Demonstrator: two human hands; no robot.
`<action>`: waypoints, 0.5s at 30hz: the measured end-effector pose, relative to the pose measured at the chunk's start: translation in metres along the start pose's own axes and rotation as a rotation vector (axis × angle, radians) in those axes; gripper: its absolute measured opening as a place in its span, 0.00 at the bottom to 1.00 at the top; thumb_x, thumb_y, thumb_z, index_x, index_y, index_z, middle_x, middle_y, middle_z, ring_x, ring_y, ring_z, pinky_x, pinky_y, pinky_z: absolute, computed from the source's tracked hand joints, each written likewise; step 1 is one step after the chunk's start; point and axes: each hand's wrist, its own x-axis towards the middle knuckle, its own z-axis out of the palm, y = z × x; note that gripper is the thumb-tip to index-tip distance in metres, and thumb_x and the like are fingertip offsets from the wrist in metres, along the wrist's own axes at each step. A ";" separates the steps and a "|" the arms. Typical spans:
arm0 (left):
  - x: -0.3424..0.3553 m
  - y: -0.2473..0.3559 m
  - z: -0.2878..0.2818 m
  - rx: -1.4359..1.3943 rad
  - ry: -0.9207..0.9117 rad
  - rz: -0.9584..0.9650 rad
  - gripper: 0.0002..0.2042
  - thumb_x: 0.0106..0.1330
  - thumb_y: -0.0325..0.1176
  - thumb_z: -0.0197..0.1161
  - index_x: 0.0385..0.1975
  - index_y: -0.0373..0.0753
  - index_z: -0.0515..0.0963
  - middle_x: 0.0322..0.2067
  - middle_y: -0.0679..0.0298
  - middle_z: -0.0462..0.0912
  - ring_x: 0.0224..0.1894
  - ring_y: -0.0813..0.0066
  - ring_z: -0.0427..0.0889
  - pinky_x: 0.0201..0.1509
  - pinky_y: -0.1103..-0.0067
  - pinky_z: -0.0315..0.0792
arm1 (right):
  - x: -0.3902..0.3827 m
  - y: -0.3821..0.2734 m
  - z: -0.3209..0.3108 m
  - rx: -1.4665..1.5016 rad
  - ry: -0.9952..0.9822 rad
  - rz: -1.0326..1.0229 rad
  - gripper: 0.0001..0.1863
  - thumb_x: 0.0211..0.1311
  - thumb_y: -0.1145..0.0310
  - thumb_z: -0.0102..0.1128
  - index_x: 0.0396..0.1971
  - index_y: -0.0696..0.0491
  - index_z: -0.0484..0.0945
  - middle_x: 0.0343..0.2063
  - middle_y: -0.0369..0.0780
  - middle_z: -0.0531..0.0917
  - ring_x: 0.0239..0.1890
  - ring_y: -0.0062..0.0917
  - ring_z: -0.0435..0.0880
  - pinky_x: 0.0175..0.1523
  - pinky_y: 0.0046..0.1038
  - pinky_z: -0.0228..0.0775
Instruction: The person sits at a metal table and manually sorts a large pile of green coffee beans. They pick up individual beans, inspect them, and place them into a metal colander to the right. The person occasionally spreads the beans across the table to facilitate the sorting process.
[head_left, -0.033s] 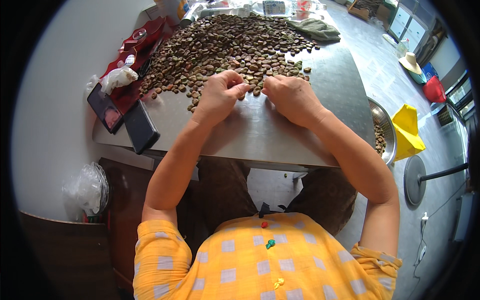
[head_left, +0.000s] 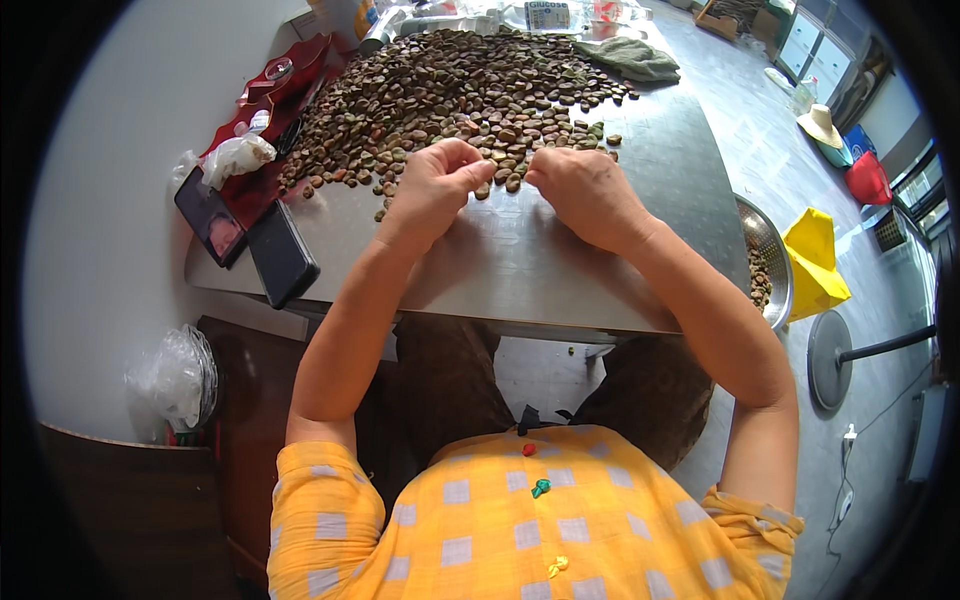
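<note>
A wide heap of brown and greenish dried broad beans (head_left: pixel 440 95) spreads over a grey metal-topped table (head_left: pixel 560 285). My left hand (head_left: pixel 435 190) is at the near edge of the heap, with thumb and forefinger brought together. Just across from it, my right hand (head_left: pixel 590 195) has its fingers curled in and pressed together. Whatever either hand pinches is too small or too hidden to see. A few loose beans (head_left: pixel 512 183) lie in the gap between the two hands.
Left of the heap are a red tray (head_left: pixel 300 75), crumpled white tissue (head_left: pixel 238 160), a phone with a lit screen (head_left: pixel 212 218) and a dark phone-like slab (head_left: pixel 283 255). A grey cloth (head_left: pixel 635 60) rests far right. Beside the table's right edge, a metal colander (head_left: pixel 768 240) holds beans.
My left hand has shifted very slightly to the left, away from the right hand. The right hand has barely moved, and the heap looks the same.
</note>
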 end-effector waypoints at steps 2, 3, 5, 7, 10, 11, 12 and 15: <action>-0.003 0.000 -0.016 -0.503 -0.111 -0.132 0.02 0.64 0.29 0.57 0.31 0.38 0.74 0.24 0.66 0.77 0.17 0.86 0.66 0.16 0.90 0.56 | 0.000 0.001 -0.011 0.306 0.036 0.129 0.10 0.62 0.66 0.53 0.32 0.58 0.75 0.23 0.40 0.79 0.25 0.31 0.82 0.30 0.30 0.73; -0.004 0.002 -0.020 -0.671 -0.141 -0.152 0.02 0.65 0.29 0.56 0.33 0.39 0.73 0.26 0.64 0.77 0.15 0.87 0.63 0.15 0.91 0.54 | 0.000 0.001 -0.018 0.633 0.009 0.286 0.12 0.66 0.63 0.52 0.32 0.58 0.76 0.21 0.36 0.78 0.20 0.21 0.75 0.25 0.23 0.68; -0.002 0.003 -0.019 -0.785 -0.102 -0.186 0.02 0.66 0.29 0.55 0.34 0.39 0.73 0.28 0.63 0.77 0.15 0.87 0.64 0.15 0.91 0.54 | -0.001 0.013 -0.033 1.307 -0.074 0.418 0.13 0.68 0.61 0.50 0.32 0.57 0.76 0.22 0.35 0.77 0.18 0.13 0.69 0.21 0.17 0.61; 0.000 0.003 -0.018 -0.830 -0.079 -0.190 0.03 0.66 0.29 0.54 0.35 0.39 0.73 0.28 0.62 0.77 0.16 0.87 0.65 0.14 0.91 0.54 | -0.003 0.013 -0.037 1.641 -0.013 0.412 0.14 0.69 0.60 0.49 0.33 0.56 0.75 0.24 0.35 0.76 0.15 0.11 0.65 0.18 0.14 0.53; 0.001 -0.003 -0.016 -0.607 -0.038 -0.101 0.03 0.66 0.29 0.56 0.35 0.38 0.75 0.26 0.64 0.77 0.16 0.87 0.65 0.15 0.90 0.55 | -0.004 0.008 -0.040 1.695 0.048 0.415 0.14 0.67 0.59 0.51 0.31 0.57 0.75 0.20 0.33 0.74 0.15 0.11 0.63 0.18 0.14 0.52; 0.001 -0.006 -0.014 -0.412 -0.017 -0.036 0.04 0.65 0.30 0.57 0.34 0.38 0.76 0.24 0.65 0.77 0.16 0.87 0.66 0.15 0.90 0.55 | -0.005 0.012 -0.038 1.600 -0.001 0.439 0.14 0.67 0.59 0.53 0.30 0.57 0.75 0.19 0.32 0.73 0.15 0.10 0.63 0.18 0.13 0.52; 0.000 -0.008 -0.011 -0.217 0.004 0.029 0.05 0.65 0.31 0.58 0.33 0.37 0.77 0.22 0.67 0.77 0.16 0.87 0.66 0.16 0.90 0.55 | -0.006 0.016 -0.038 1.505 -0.049 0.462 0.14 0.66 0.59 0.54 0.30 0.57 0.75 0.18 0.32 0.73 0.15 0.10 0.63 0.18 0.13 0.52; -0.006 -0.009 0.001 0.299 0.120 0.242 0.05 0.59 0.30 0.63 0.29 0.35 0.80 0.20 0.65 0.79 0.19 0.79 0.75 0.24 0.82 0.67 | -0.007 0.012 -0.038 0.968 -0.067 0.435 0.13 0.61 0.61 0.60 0.26 0.56 0.77 0.15 0.32 0.73 0.18 0.12 0.67 0.22 0.18 0.60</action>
